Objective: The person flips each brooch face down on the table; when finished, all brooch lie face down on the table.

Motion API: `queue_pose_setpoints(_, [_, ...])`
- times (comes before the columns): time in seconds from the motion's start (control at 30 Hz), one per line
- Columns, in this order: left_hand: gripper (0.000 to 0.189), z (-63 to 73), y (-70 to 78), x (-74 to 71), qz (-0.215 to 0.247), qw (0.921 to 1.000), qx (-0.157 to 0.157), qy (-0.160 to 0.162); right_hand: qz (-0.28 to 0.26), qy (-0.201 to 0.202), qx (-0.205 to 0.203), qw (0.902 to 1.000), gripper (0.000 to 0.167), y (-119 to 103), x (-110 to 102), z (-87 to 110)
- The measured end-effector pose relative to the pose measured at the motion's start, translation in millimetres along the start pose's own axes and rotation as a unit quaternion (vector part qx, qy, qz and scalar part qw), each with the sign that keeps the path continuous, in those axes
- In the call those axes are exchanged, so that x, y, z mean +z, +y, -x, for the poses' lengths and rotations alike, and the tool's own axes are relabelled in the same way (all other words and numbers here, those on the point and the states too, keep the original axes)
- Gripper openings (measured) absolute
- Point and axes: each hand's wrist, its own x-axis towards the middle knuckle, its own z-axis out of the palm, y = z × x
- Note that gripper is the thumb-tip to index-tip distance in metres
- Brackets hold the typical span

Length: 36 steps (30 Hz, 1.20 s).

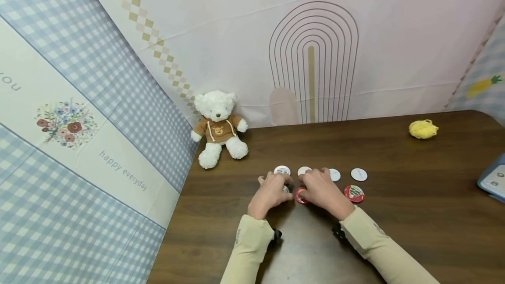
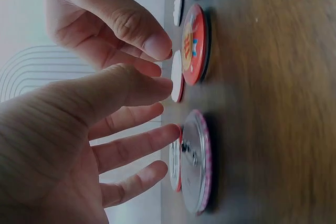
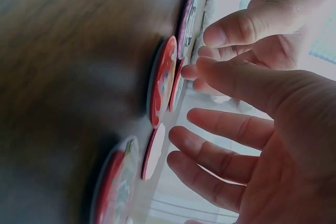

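My left hand hovers over a pin badge lying metal back up with a pink rim, its fingertips close beside it. The fingers are loosely spread and grip nothing. Just right of it, my right hand hangs with relaxed fingers above a red round badge that lies picture side up and is partly covered in the head view. The two thumbs are near each other. Behind the hands lie round white badges, one at left and one partly hidden.
Further right lie two more white badges and a red badge with a green tree. A white teddy bear sits at the back left. Yellow yarn and a blue-framed object with digits are on the right.
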Motion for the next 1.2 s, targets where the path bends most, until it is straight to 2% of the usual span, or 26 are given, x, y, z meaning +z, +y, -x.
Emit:
queue_pose_setpoints(0.13, [0.032,0.5,5.0,0.9,0.004,0.9999,0.008,-0.013,0.004,-0.003,0.011,0.9999,0.029,-1.1,-5.6,8.0])
queue_pose_setpoints(0.33, [0.034,-0.4,8.6,2.7,-0.016,0.9995,0.008,-0.028,0.012,-0.005,0.014,0.9998,0.028,0.7,-8.3,14.4])
queue_pose_setpoints(0.5, [0.037,-0.2,9.1,5.8,-0.03,0.9989,0.017,-0.03,0.008,-0.024,0.013,0.9996,0.028,1.8,-8.2,15.7])
queue_pose_setpoints(0.67, [0.037,-0.3,10.6,9.0,-0.028,0.999,0.025,-0.026,0.001,-0.034,0.004,0.9994,0.031,3.4,-6.8,15.4])
queue_pose_setpoints(0.9, [0.032,-0.6,9.7,9.2,-0.026,0.9987,0.041,-0.017,-0.019,-0.031,-0.015,0.9992,0.026,2.9,-5.9,9.8])
queue_pose_setpoints(1.2, [0.021,-0.2,8.9,6.7,-0.038,0.9973,0.061,-0.014,-0.006,-0.032,-0.047,0.9984,0.023,5.2,-6.9,10.9])
